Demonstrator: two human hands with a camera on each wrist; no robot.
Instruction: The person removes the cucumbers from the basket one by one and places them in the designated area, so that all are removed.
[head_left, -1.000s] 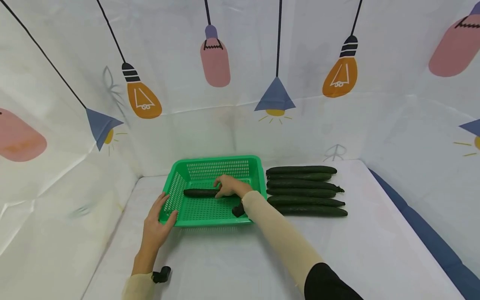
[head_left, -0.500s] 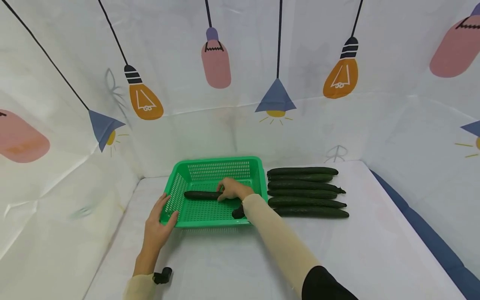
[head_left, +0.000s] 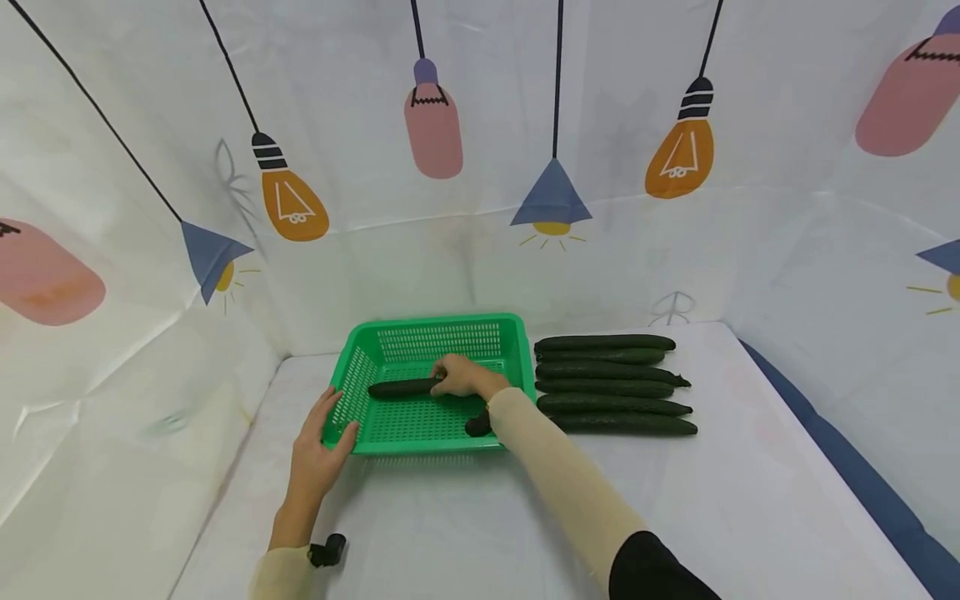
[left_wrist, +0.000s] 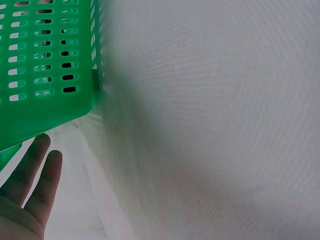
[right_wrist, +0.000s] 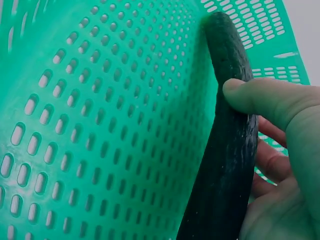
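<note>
A dark green cucumber point(head_left: 401, 388) lies crosswise in a green plastic basket point(head_left: 420, 447). My right hand point(head_left: 459, 377) reaches over the basket and grips the cucumber; the right wrist view shows the thumb point(right_wrist: 245, 92) on one side of the cucumber point(right_wrist: 225, 150) and fingers curled round the other. At the basket's near left corner is my left hand point(head_left: 317, 454), thumb and fingers spread along the outside. In the left wrist view, two straight fingers point(left_wrist: 45, 177) touch or nearly touch the edge of the basket point(left_wrist: 50, 107).
Several more cucumbers point(head_left: 611, 387) lie in a stacked row right of the basket, on a white-covered table point(head_left: 450, 525). A white curtain point(head_left: 480, 267) printed with lamps hangs behind. Dark blue cloth point(head_left: 840, 458) lies along the right edge.
The right hand has shifted very slightly with the cucumber, whose left end now tilts a little lower. The left hand stays at the basket corner.
</note>
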